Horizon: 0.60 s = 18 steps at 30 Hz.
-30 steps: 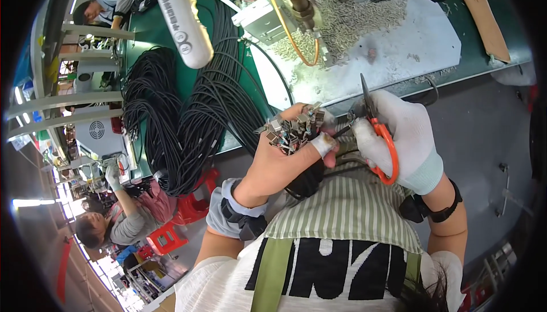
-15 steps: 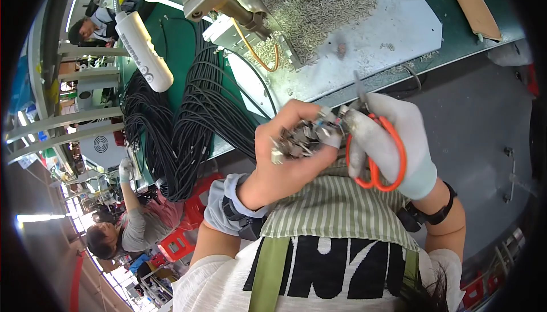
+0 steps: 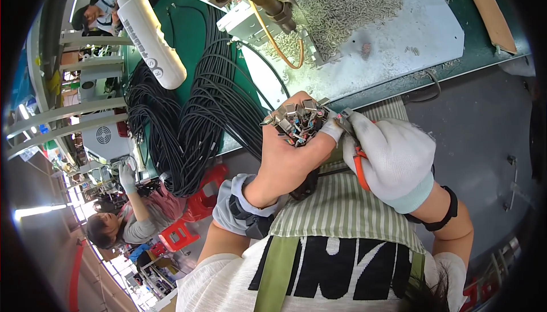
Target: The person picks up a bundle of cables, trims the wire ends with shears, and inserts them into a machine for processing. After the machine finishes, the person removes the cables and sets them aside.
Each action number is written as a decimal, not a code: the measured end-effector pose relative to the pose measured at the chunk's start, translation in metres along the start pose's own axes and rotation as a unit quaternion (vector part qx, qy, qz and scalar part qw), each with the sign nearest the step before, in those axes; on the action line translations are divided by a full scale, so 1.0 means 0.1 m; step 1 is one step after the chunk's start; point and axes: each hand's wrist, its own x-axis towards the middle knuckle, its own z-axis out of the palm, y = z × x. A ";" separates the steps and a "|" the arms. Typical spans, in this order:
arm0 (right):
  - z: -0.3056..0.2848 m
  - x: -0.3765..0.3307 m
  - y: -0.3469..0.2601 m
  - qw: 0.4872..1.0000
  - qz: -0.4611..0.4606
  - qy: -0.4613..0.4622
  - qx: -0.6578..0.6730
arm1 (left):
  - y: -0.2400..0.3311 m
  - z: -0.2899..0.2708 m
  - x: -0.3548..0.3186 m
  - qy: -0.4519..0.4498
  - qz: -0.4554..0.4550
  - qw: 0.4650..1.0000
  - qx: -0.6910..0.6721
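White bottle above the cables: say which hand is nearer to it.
Left. The left hand, gripping a bunch of metal connectors, lies right of and below the white bottle; the gloved right hand is farther right.

The connectors (image 3: 296, 121) look like shiny bare metal. The right hand (image 3: 390, 155) wears a white knit cloth glove. The cutter handles (image 3: 359, 168) are glossy orange plastic. The cables (image 3: 211, 112) are matt black rubber. The counter (image 3: 182, 33) has a smooth green mat.
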 end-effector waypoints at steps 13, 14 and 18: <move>-0.07 0.03 -0.08 0.970 0.081 -0.070 0.220 | 0.06 -0.09 -0.06 -0.035 0.212 0.948 0.235; -0.07 0.02 -0.08 0.970 0.082 -0.070 0.220 | 0.08 -0.12 -0.07 -0.080 0.227 0.926 0.290; -0.07 0.02 -0.10 0.954 0.097 -0.111 0.262 | -0.05 -0.12 -0.09 -0.019 0.164 0.978 0.129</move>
